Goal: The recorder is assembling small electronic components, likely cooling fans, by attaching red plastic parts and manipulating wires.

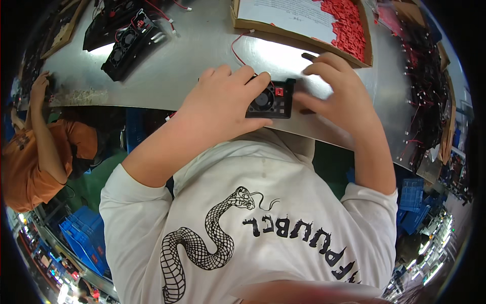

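Observation:
A black plastic housing with a small round fan lies at the table's near edge. My left hand is closed over its left part, fingers across the top and thumb along the near side; the part beneath the palm is hidden. Inside the housing, right of the fan, sits a small red piece. A thin red wire with a white connector runs out beyond my left fingers. Just off the housing's right end is my right hand, thumb and fingers apart. Small dark shapes by its fingertips are unclear.
A cardboard tray at the far side holds a printed sheet and many red pieces. Another black two-fan housing lies far left. Black wired parts crowd the right side. Another person's hand is at the left.

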Demonstrator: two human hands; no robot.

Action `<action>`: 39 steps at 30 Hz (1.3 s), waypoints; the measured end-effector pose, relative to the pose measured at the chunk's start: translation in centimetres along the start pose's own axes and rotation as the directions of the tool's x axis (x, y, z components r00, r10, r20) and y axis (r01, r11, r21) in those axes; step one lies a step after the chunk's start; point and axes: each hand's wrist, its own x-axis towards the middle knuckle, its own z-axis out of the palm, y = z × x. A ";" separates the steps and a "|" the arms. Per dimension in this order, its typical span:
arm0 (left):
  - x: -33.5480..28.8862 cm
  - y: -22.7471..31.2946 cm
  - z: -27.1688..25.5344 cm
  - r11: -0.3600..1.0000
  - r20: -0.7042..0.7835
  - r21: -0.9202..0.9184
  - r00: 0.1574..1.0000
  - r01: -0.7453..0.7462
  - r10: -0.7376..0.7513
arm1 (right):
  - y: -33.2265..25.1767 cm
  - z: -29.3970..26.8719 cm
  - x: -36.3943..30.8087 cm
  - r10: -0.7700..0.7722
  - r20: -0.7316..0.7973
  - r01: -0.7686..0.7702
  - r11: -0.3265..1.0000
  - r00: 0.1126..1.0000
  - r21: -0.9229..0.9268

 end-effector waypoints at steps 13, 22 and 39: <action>1.6 1.3 -0.5 0.999 0.094 -0.049 0.996 -0.005 0.010 | 3.2 0.6 -3.4 0.014 -0.626 0.457 0.672 0.779 0.583; 1.7 1.7 0.6 0.998 0.026 -0.043 0.999 -0.037 0.038 | 0.3 -3.3 1.5 -0.459 -0.388 0.507 0.169 0.799 0.845; 1.8 1.6 0.1 0.997 0.071 -0.071 0.996 -0.042 0.047 | 0.1 0.0 1.2 -0.269 -0.282 0.321 0.113 0.921 0.940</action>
